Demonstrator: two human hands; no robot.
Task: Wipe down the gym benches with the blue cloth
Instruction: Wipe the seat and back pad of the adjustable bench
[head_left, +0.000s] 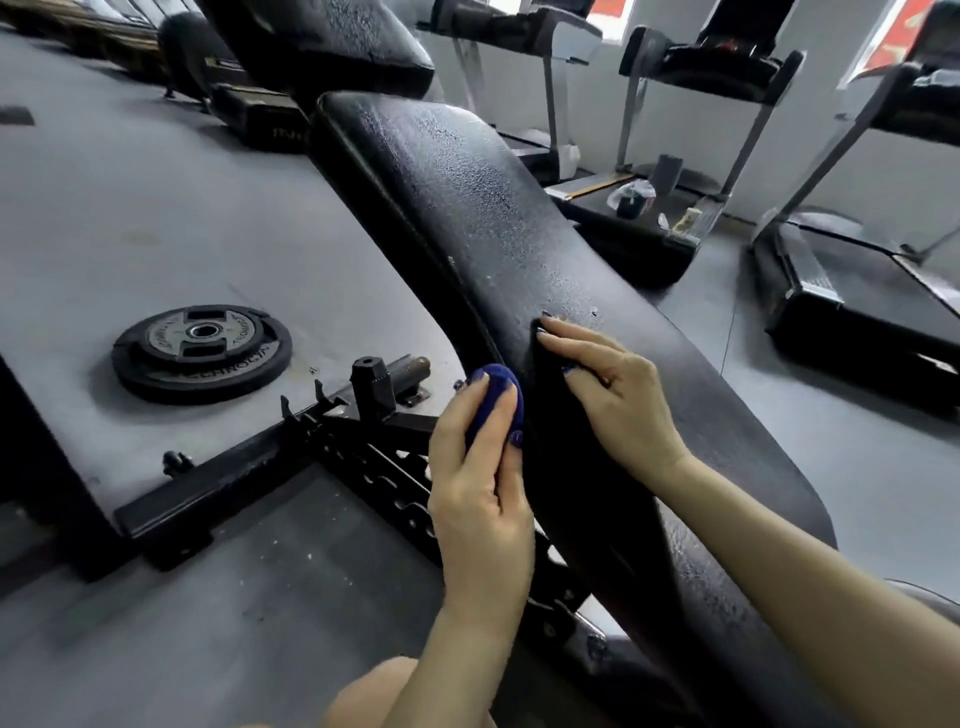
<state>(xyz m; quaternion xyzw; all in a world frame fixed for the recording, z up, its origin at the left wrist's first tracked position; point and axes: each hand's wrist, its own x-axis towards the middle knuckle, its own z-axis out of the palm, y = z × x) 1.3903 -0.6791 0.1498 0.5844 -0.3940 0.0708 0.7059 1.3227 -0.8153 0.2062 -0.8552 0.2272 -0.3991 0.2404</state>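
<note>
Bare bench pad (467, 208) ahead; frame (270, 457) and weight plates (202, 351) left.

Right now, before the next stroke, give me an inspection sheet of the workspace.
Surface: bench pad black, textured, beaded with droplets on its upper part.
Job's things: blue cloth bunched against the pad's left edge.
Clutter: weight plates stacked on the floor; bench frame beside them.
Hands: left hand grips the cloth; right hand rests flat on the pad.
Cables: nothing seen.
Surroundings: treadmills to the right; a second bench pad beyond.
</note>
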